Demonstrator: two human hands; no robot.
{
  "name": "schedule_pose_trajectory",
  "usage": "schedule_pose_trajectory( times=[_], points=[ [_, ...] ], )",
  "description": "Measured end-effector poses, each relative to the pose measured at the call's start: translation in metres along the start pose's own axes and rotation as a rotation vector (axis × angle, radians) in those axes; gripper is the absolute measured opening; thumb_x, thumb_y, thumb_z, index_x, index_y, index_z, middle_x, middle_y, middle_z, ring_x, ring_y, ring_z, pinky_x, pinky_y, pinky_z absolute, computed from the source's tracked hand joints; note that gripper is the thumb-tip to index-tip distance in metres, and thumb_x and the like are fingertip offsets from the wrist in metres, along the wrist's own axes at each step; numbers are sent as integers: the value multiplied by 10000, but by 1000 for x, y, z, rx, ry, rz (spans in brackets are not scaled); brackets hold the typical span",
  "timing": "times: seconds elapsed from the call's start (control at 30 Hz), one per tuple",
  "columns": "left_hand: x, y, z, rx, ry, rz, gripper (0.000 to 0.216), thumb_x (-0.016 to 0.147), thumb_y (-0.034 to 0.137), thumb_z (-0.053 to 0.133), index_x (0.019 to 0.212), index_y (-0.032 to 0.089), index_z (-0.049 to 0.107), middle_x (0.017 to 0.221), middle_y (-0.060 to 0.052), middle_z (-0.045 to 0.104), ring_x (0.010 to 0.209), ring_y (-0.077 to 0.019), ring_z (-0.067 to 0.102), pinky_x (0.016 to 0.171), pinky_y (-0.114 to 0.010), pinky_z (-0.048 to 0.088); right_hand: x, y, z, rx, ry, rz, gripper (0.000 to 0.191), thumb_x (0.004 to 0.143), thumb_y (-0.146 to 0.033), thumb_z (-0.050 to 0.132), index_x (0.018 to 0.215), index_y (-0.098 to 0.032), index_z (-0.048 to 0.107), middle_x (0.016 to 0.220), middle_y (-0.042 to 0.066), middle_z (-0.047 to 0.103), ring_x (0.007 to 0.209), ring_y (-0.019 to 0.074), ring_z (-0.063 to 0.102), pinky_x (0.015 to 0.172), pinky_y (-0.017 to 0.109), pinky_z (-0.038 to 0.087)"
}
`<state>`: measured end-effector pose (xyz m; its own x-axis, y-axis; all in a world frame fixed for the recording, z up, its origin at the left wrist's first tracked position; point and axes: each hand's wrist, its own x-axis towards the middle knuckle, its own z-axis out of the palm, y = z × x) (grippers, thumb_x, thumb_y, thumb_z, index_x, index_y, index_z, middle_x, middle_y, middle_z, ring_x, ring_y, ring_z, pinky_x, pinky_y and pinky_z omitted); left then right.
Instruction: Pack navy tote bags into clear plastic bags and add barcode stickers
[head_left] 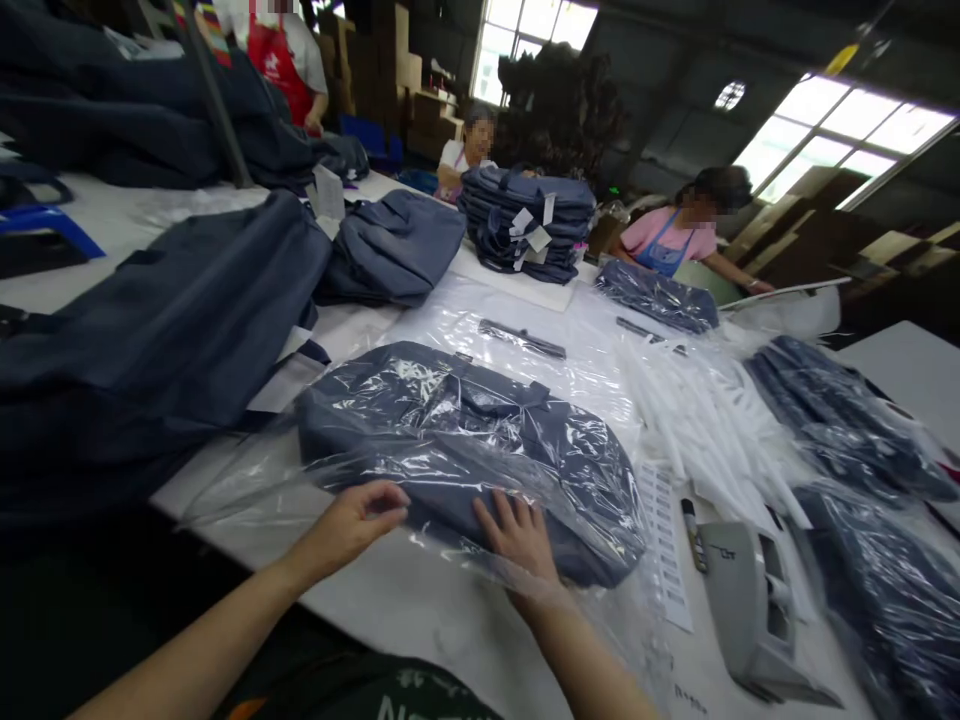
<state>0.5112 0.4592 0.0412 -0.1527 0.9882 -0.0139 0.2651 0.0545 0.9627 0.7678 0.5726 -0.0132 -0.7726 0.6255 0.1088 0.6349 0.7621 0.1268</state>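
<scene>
A dark blue fabric bag [450,420] with handles lies flat on the table in front of me, inside a clear plastic bag [247,490] whose loose film spreads out to the left. At its near edge, my left hand [364,515] is curled, thumb and forefinger pinched at the film. My right hand [519,535] lies with fingers spread on the front of the blue bag. Film runs over or close to the right wrist; whether that hand is under it is hard to tell.
Unwrapped blue bags [172,330] are heaped at left, with a tagged stack [525,220] behind. White strips [697,410], a marker [694,535], a label sheet [664,550], a grey tape dispenser [750,600] and wrapped bags [885,590] lie right. Several people work across the table.
</scene>
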Motion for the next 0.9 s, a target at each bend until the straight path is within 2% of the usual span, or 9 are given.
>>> schedule_pose_trajectory(
  times=[0.1,0.2,0.27,0.37,0.47,0.57,0.73,0.83,0.9],
  points=[
    [1,-50,4,428,-22,52,226,836,338,525,931,187,663,984,-79,658,963,-258,588,903,-391,448,6,10,-3,-37,-155,-82,585,878,-236,510,1429,-308,327,1454,145,391,1254,385,443,947,628,401],
    [1,-87,7,633,-41,170,286,834,249,499,1067,168,645,1132,-113,625,1088,-284,551,988,-436,418,5,10,-11,-28,-241,-144,659,848,-254,553,1452,-231,289,1484,178,316,1305,396,379,999,606,375],
    [1,-98,8,715,-64,235,301,842,202,496,1108,177,636,1200,-110,596,1156,-282,513,1027,-439,394,3,10,-15,-34,-249,-181,646,855,-245,546,1449,-206,297,1476,199,316,1312,388,374,1023,590,364],
    [1,-101,9,787,-112,306,327,871,176,472,1165,211,612,1236,-87,576,1188,-259,489,1042,-417,389,1,14,-18,-44,-217,-227,616,884,-226,514,1451,-275,280,1468,191,336,1304,368,395,1026,578,368],
    [2,-99,11,861,-171,342,427,888,124,396,1268,256,541,1295,-62,537,1217,-224,472,1042,-372,391,0,21,-22,-23,-213,-277,635,911,-188,467,1436,-435,208,1495,127,318,1302,348,406,996,569,402],
    [5,-97,16,979,-213,302,610,797,-11,331,1301,283,511,1316,-51,521,1172,-219,509,989,-355,429,0,26,-29,-9,-221,-327,639,926,-176,442,1379,-561,206,1520,68,285,1292,343,421,940,560,449],
    [12,-88,20,1089,-243,257,617,696,-44,355,1160,251,635,1137,-80,616,1057,-259,550,924,-417,446,-1,23,-18,-89,-89,-336,518,922,-225,458,1361,-478,355,1487,150,319,1272,408,418,935,640,393],
    [10,-83,19,1063,-252,292,567,691,-35,370,1097,226,668,1182,-90,606,1082,-264,533,951,-442,418,0,19,1,-133,20,-329,515,916,-243,475,1365,-462,350,1467,168,340,1262,410,420,928,696,349],
    [6,-82,18,984,-279,322,575,683,-32,370,1113,218,658,1248,-75,585,1151,-255,503,1009,-441,376,4,19,4,-142,24,-325,507,917,-226,469,1357,-457,363,1445,161,377,1241,381,449,916,698,358]
  ],
)
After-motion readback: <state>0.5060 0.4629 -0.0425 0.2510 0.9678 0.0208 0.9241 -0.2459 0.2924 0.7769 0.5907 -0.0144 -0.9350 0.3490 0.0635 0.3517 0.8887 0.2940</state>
